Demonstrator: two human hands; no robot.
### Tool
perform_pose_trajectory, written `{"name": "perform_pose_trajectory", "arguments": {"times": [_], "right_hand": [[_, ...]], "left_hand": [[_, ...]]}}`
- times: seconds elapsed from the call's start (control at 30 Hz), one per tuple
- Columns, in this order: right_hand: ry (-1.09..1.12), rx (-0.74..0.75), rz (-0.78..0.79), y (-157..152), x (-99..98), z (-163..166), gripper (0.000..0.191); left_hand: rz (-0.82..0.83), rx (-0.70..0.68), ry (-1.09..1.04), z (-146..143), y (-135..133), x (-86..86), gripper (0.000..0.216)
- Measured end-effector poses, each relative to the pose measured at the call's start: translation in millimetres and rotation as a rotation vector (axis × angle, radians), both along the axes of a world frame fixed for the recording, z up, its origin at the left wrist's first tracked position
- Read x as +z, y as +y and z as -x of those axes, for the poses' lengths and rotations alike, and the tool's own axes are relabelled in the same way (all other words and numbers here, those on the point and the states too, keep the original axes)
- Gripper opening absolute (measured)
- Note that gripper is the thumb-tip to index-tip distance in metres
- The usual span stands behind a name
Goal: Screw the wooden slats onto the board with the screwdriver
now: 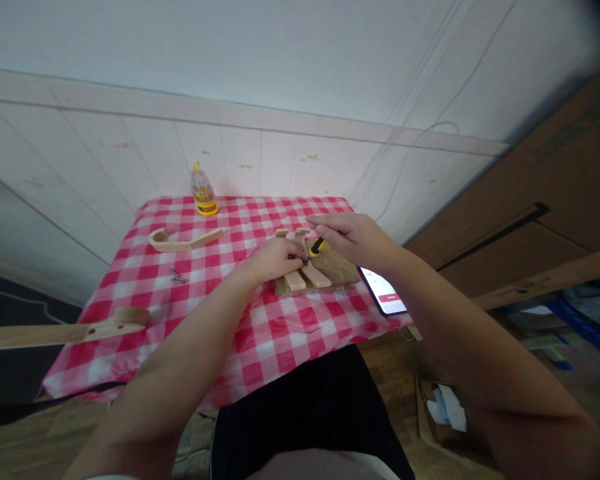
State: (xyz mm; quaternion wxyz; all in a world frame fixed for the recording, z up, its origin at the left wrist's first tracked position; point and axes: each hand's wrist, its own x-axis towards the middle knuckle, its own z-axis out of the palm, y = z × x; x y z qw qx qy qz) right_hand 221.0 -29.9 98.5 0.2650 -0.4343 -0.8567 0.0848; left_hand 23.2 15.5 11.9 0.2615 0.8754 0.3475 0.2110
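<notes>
Head view
Setting: white panelled wall [260,160] is rising behind a small table covered by a red-and-white checked cloth [260,333]; brown cardboard [555,200] is leaning at the right.
Left hand [276,259]: fingers are curling narrowly, pressing down on the wooden assembly [313,270] near the table's right edge.
Right hand [353,237]: fingers are closing around a yellow-and-black screwdriver [317,247], whose tip is pointing down and to the left, just beside the left fingertips.
Wooden assembly: it is lying flat on the cloth, between the two hands, with pale slats projecting toward the near edge.
Phone [386,292]: it is lying at the right edge, its screen glowing, just beside the assembly.
Curved wooden piece [183,240]: it is resting toward the far left corner.
Long wooden piece [67,331]: it is overhanging the near left edge.
Screws [178,275]: they are lying between these two pieces.
Clear bottle [203,192]: it is standing upright at the far edge.
</notes>
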Motion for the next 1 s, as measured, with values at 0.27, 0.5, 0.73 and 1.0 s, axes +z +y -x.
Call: {"name": "perform_pose_trajectory", "arguments": {"times": [0.27, 0.5, 0.73, 1.0], "right_hand": [[0.017, 0.166, 0.132, 6.5, -0.1, -6.2, 0.051], [-0.31, -0.256, -0.087, 10.4, 9.8, 10.8, 0.048], [-0.185, -0.041, -0.024, 11.6, -1.6, 9.9, 0.034], [-0.137, 0.18, 0.009, 6.5, 5.6, -3.3, 0.037]], "left_hand": [[-0.005, -0.018, -0.007, -0.5, 0.6, 0.9, 0.027], [-0.019, 0.0, 0.032, -1.3, -2.1, 4.9, 0.026], [-0.045, -0.019, 0.047, -0.5, -2.7, 5.7, 0.025], [-0.01, -0.008, 0.042, -1.0, -6.6, 8.1, 0.025]]}}
